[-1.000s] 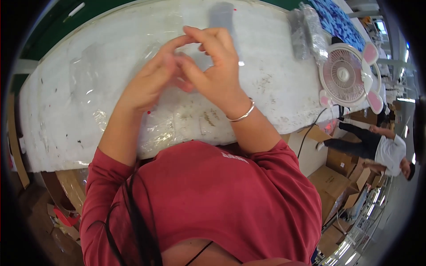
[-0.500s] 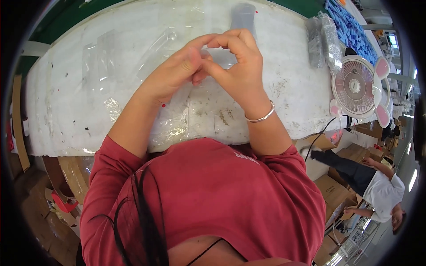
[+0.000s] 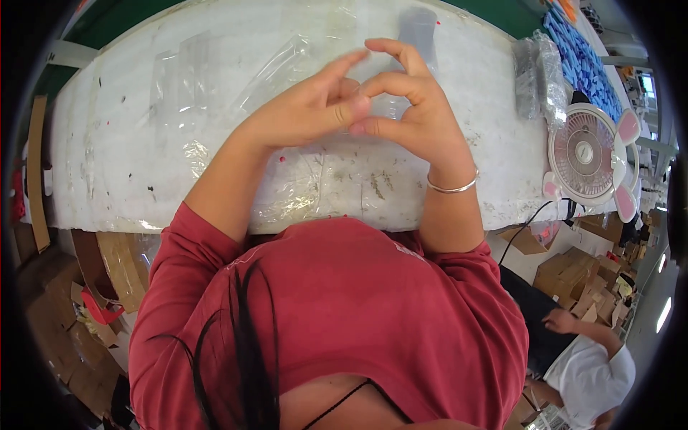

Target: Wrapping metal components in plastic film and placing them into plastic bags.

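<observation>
1. Held the left hand [image 3: 312, 111] and the right hand [image 3: 428, 118], both bare, close together above the white, film-covered counter [image 3: 93, 158], with fingertips touching or almost touching.
2. Judged the step in hand as some finger work between both hands, in the air, without visible grip on anything from the counter.
3. Saw the right fingers bent and apart from their thumb. Saw the left thumb and forefinger also apart, but the other left fingers partly hidden. Could not tell about any thin transparent film between them.
4. Judged the next move as calling for free fingertips and, for any flat plastic, a low and gentle approach at an edge.
5. Found the long, narrow sleeve of clear, colourless plastic [image 3: 276, 68] flat on the counter, just beyond the left hand. Saw its long axis slanting from near left to far right, with the far end pointing away and rightward. Could not tell the open end.
6. Noticed the elongated, smoky-grey, translucent plastic pouch [image 3: 418, 29] beyond the right fingers, with its long axis running nearly straight away.
</observation>
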`<action>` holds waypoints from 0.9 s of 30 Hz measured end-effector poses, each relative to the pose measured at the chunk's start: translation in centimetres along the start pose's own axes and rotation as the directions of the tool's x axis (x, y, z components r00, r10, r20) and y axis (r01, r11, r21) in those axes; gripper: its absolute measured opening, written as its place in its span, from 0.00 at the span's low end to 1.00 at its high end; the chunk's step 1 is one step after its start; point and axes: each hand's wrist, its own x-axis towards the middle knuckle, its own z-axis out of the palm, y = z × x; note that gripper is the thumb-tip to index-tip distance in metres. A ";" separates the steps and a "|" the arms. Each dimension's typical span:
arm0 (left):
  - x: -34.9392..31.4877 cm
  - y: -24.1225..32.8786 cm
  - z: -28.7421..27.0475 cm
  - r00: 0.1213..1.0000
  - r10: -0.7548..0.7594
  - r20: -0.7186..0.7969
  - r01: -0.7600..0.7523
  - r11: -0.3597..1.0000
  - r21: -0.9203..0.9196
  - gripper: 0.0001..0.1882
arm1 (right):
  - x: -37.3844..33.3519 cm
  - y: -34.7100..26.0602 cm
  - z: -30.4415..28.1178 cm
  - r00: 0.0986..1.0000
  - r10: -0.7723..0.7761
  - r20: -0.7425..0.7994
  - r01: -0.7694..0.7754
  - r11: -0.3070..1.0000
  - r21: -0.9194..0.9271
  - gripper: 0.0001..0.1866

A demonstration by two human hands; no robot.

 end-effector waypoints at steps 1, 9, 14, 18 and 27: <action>-0.1 0.0 -0.3 0.997 -0.023 0.071 0.024 1.000 -0.015 0.20 | 0.0 0.2 0.3 1.000 0.019 0.005 -0.020 0.999 0.031 0.11; -0.1 -0.6 -1.5 0.922 -0.088 0.376 0.168 0.968 -0.186 0.18 | 1.1 1.9 -0.1 0.974 -0.045 0.223 -0.039 0.932 0.360 0.10; -0.6 1.1 -2.0 0.977 -0.116 0.179 0.147 0.975 -0.168 0.11 | 1.6 2.0 0.6 0.979 -0.165 0.123 0.137 0.968 0.208 0.18; -0.5 1.7 -2.9 0.969 -0.004 -0.247 -0.083 0.937 -0.339 0.10 | 1.8 -1.3 4.3 0.972 0.224 -0.064 -0.181 0.899 0.399 0.38; -3.0 3.3 -4.7 0.910 0.122 -0.396 -0.248 0.926 -0.284 0.15 | 3.2 -1.9 10.9 0.954 0.288 -0.079 -0.278 0.954 0.112 0.48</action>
